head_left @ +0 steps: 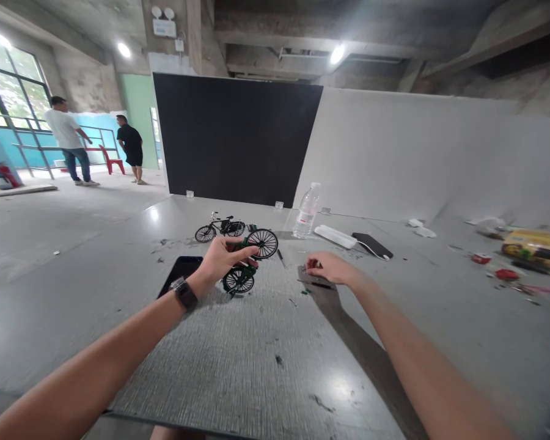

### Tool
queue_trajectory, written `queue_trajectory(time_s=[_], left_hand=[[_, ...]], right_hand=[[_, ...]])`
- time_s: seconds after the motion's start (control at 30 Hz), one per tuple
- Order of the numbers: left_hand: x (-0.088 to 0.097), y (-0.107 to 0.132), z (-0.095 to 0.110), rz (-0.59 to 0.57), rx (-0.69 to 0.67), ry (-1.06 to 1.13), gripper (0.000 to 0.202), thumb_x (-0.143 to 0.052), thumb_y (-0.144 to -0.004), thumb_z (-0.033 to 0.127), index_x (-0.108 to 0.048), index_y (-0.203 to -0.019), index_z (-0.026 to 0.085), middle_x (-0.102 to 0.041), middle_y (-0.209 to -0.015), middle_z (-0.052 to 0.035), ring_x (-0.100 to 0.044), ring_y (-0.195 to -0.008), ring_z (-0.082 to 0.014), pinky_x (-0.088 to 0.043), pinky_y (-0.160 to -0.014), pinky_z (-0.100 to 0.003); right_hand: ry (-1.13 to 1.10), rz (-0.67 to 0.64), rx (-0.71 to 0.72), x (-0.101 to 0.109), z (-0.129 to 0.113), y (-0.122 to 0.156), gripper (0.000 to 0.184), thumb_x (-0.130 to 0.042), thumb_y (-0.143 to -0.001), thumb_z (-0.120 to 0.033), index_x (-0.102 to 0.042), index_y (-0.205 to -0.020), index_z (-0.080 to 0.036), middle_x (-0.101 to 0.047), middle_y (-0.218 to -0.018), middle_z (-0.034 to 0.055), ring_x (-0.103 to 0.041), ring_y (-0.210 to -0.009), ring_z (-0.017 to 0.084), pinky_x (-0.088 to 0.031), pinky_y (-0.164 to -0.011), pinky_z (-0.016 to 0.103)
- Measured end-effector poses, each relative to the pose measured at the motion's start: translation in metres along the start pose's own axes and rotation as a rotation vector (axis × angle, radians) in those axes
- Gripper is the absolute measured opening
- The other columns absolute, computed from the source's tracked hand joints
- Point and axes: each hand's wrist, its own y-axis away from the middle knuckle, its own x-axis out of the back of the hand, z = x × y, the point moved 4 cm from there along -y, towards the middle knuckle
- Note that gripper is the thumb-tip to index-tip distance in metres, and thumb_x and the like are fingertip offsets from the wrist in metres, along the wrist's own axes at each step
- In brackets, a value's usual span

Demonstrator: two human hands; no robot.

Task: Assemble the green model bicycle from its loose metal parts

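Centre of frame, on grey mat point(256, 360): left hand point(222, 260) clenched around green model bicycle point(247, 260), fingers over the frame, one wheel up behind the hand, other wheel low beside the wrist. Wristwatch point(184, 293) on that arm. Just right of centre: right hand point(330, 267) down on the mat, fingertips pinched on a small dark flat part point(314, 280); what the part is, too small to tell. Tiny green bits on mat near it. Left of the held bike: dark phone point(178, 272) lying flat, partly under the left wrist. Behind, upper centre: second model bicycle point(220, 228), black, standing upright, apart from the green one. Further right: clear water bottle point(307, 211) upright, white power strip point(334, 236) and black slab beside it. Far right edge: yellow box point(534, 244), scattered red bits. Upper left: two people standing, well away.
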Motion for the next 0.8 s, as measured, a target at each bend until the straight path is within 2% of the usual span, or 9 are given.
queue_trajectory(time_s=[0.17,0.23,0.33,0.43,0.53,0.67,0.8], left_hand=[[0.0,0.0,-0.001,0.003,0.02,0.037,0.031,-0.077,-0.076,0.042,-0.072,-0.085,0.012,-0.075,-0.093,-0.0127,-0.073,-0.076,-0.0218,-0.054,-0.06,-0.027],[0.0,0.0,0.0,0.011,0.023,0.042,0.031,-0.077,-0.076,0.041,-0.072,-0.085,0.012,-0.075,-0.092,-0.0125,-0.073,-0.075,-0.0218,-0.055,-0.062,-0.028],[-0.001,0.001,0.003,0.029,0.027,0.026,0.03,-0.076,-0.077,0.04,-0.073,-0.085,0.012,-0.075,-0.092,-0.013,-0.073,-0.075,-0.0218,-0.055,-0.064,-0.029],[0.0,0.0,0.002,0.028,0.019,0.01,0.03,-0.076,-0.078,0.04,-0.073,-0.087,0.011,-0.075,-0.094,-0.0135,-0.074,-0.075,-0.022,-0.054,-0.061,-0.028],[0.001,-0.001,-0.001,0.027,0.012,0.015,0.031,-0.076,-0.078,0.041,-0.072,-0.087,0.012,-0.075,-0.093,-0.0129,-0.074,-0.075,-0.0219,-0.055,-0.061,-0.028],[0.003,-0.002,-0.002,0.031,0.016,0.042,0.033,-0.076,-0.078,0.043,-0.071,-0.087,0.012,-0.075,-0.09,-0.0115,-0.074,-0.075,-0.0218,-0.057,-0.065,-0.03],[0.004,-0.001,-0.001,0.044,0.021,0.047,0.032,-0.076,-0.077,0.042,-0.072,-0.088,0.012,-0.075,-0.09,-0.0112,-0.074,-0.076,-0.0222,-0.057,-0.064,-0.029]], right_hand=[[0.02,0.067,-0.025,0.009,-0.006,0.011,0.016,-0.051,-0.086,-0.032,-0.063,-0.085,-0.02,-0.068,-0.084,0.0092,-0.059,-0.072,0.021,-0.043,-0.066,0.033],[-0.017,0.124,-0.007,0.016,-0.017,0.016,0.02,-0.049,-0.089,-0.034,-0.062,-0.094,-0.019,-0.068,-0.084,0.0088,-0.058,-0.072,0.02,-0.043,-0.065,0.033],[-0.105,0.167,0.073,0.019,-0.046,0.022,0.025,-0.05,-0.089,-0.032,-0.064,-0.105,-0.02,-0.068,-0.086,0.0078,-0.059,-0.071,0.019,-0.044,-0.064,0.032],[-0.087,0.152,0.161,0.012,-0.078,0.03,0.021,-0.052,-0.087,-0.027,-0.071,-0.095,-0.024,-0.069,-0.082,0.0055,-0.058,-0.067,0.018,-0.045,-0.062,0.032],[-0.108,0.148,0.203,0.0,-0.094,0.042,0.019,-0.055,-0.089,-0.03,-0.074,-0.09,-0.025,-0.071,-0.088,0.0059,-0.062,-0.071,0.018,-0.048,-0.064,0.032],[-0.099,0.203,0.141,-0.002,-0.092,0.047,0.025,-0.051,-0.093,-0.031,-0.072,-0.101,-0.021,-0.072,-0.095,0.0082,-0.065,-0.076,0.02,-0.048,-0.067,0.033],[-0.017,0.282,0.111,0.021,-0.081,0.037,0.021,-0.052,-0.091,-0.028,-0.071,-0.092,-0.02,-0.073,-0.09,0.0079,-0.064,-0.076,0.021,-0.047,-0.068,0.034]])
